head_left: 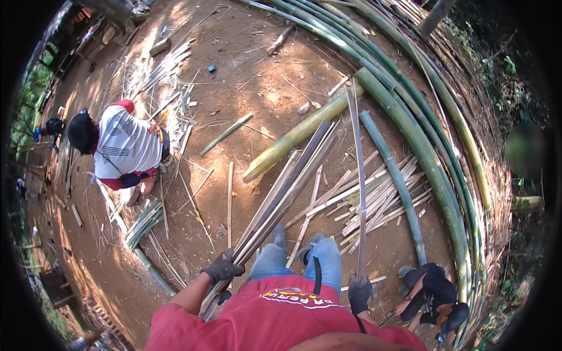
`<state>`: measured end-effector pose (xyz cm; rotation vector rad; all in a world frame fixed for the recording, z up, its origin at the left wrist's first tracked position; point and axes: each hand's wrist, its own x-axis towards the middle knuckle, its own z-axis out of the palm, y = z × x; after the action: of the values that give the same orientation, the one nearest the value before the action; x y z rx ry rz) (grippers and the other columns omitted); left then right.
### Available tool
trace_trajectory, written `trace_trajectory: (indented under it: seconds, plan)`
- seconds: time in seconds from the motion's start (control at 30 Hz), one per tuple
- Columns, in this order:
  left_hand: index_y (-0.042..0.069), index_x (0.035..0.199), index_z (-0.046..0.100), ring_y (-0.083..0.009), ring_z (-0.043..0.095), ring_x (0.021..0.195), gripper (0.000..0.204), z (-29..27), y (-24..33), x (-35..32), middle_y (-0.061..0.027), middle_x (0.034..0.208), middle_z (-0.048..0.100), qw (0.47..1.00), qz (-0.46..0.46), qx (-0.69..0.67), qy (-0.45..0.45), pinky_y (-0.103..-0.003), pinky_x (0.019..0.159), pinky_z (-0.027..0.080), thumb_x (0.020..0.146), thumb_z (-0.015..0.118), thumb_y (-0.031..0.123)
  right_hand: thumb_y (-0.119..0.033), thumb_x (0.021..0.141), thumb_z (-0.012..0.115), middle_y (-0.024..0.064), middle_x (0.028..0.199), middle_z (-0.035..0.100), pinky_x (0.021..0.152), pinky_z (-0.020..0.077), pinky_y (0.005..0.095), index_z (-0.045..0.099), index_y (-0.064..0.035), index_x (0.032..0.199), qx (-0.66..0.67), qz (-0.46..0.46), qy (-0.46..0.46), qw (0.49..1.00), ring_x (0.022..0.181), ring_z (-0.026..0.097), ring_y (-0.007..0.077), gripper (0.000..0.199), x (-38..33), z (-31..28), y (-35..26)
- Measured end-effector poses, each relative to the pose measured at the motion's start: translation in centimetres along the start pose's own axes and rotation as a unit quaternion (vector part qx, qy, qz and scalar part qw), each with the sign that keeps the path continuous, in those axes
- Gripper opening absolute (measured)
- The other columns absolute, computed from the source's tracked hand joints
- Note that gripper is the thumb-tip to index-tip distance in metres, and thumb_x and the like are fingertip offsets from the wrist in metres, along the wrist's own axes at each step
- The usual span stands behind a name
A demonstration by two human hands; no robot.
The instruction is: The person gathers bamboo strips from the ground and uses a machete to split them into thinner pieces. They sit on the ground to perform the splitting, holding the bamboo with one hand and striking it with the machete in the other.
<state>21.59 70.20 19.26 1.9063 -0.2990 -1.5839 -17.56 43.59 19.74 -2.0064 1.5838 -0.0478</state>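
My left hand (223, 267), in a dark glove, is closed around a bundle of long split bamboo strips (287, 190). The bundle slants up and away to the right, and its near end sticks out below the hand. In my right hand (360, 291), also gloved, is one long, narrow bamboo strip (359, 175) held nearly upright. Its far tip reaches a thick yellow-green bamboo pole (293, 140) in the view; whether they touch I cannot tell. The right fingers are partly hidden but wrap around the strip.
Loose split strips (380, 205) lie piled ahead to the right, beside a green pole (395, 181). Long bamboo poles (433, 164) curve along the right. One person (126, 143) crouches at the left by a strip bundle (143, 222); another person (430, 292) bends close at my right.
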Motion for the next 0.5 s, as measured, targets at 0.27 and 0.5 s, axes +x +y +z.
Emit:
trace_trajectory:
  seconds: [0.27, 0.5]
  plan:
    - [0.004, 0.122, 0.056, -0.0151, 0.062, 0.081, 0.058, -6.3, 9.6, -1.1, -0.0083, 0.092, 0.064, 0.956, 0.169, -0.052, 0.234, -0.033, 0.071, 0.052, 0.069, 0.074, 0.022, -0.023, 0.087, 0.061, 0.0182, 0.094, 0.067, 0.075, 0.0494, 0.0401, 0.063, -0.0010, 0.106, 0.151, -0.094, 0.008, 0.984, 0.083, 0.066, 0.0313, 0.029, 13.7, -3.3, -16.1]
    - [0.003, 0.114, 0.055, -0.0151, 0.061, 0.077, 0.051, -11.9, 14.1, 1.3, -0.0068, 0.088, 0.064, 0.888, 0.194, -0.126, 0.397, -0.033, 0.068, 0.052, 0.069, 0.073, 0.020, -0.021, 0.079, 0.064, 0.0178, 0.087, 0.066, 0.073, 0.0497, 0.0411, 0.064, -0.0010, 0.100, 0.111, -0.150, 0.061, 0.981, 0.079, 0.065, 0.0314, 0.029, 26.6, -1.3, -18.5]
